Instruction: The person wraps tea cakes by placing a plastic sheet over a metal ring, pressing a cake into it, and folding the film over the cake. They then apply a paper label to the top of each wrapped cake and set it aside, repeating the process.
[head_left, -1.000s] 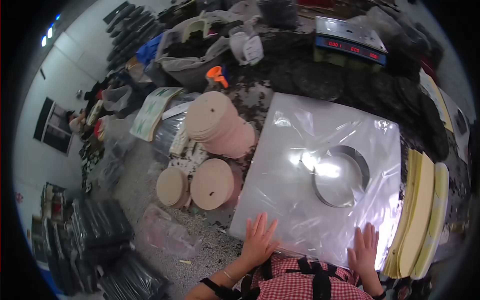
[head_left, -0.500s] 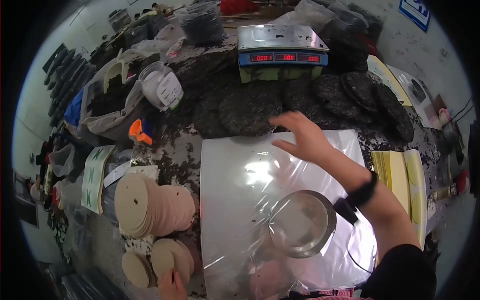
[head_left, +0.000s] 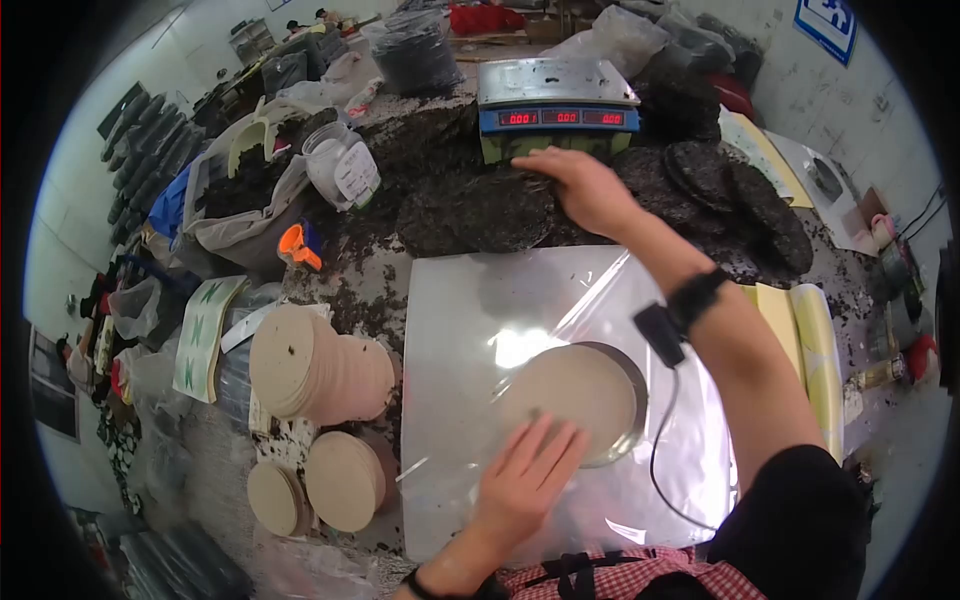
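My left hand (head_left: 528,475) lies with straight fingers on the lower edge of a round beige paper disc (head_left: 578,390). The disc sits within a shallow round metal ring (head_left: 641,385) on a stack of clear plastic sheets (head_left: 450,330). Farther up, my right hand (head_left: 585,190) reaches over dark flat round cakes (head_left: 490,215), its fingers stretched out and nothing seen in them. Just behind that hand stands a digital scale (head_left: 560,118) with red figures lit.
Stacks of beige discs (head_left: 345,480) stand at the left, beside a taller stack (head_left: 290,360). A lidless jar (head_left: 340,170), an orange scoop (head_left: 299,246) and a bin of dark loose material (head_left: 240,190) are at the back left. Yellow sheets (head_left: 815,350) lie at right.
My left hand has come from the small disc stack to the metal ring, where a beige disc now lies. My right hand has shifted up over the dark cakes, closer to the scale.
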